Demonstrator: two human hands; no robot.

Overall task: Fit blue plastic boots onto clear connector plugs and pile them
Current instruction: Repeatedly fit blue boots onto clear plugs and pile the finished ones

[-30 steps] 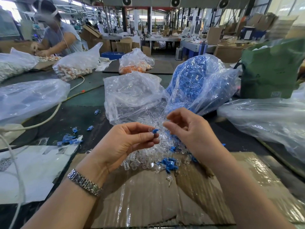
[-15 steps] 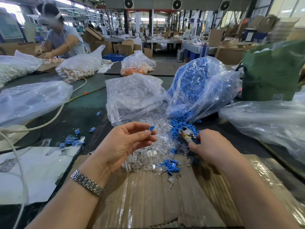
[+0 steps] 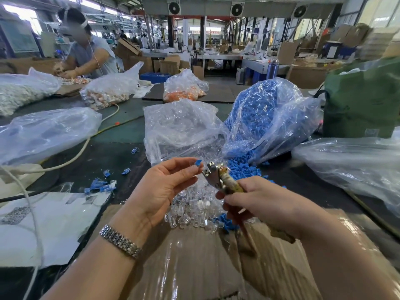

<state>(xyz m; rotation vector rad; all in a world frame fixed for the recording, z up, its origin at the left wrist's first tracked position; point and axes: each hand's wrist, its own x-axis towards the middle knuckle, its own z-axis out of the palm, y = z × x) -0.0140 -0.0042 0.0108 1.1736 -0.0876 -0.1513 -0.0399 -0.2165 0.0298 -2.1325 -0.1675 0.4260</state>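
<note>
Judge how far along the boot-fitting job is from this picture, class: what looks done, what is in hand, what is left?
Done: a few fitted pieces lie on the table to the left. In hand: the left hand pinches a clear plug with a blue boot; the right hand grips pliers. Left: heaps of loose clear plugs and blue boots, plus a full blue bag.

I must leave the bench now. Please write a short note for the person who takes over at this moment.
Left hand pinches one plug with blue boot.
Right hand grips the pliers, head close to that plug.
Loose clear plugs and blue boots lie spilled in front of their bags.
A few fitted pieces lie at left.
Left: most of both bags.
</note>
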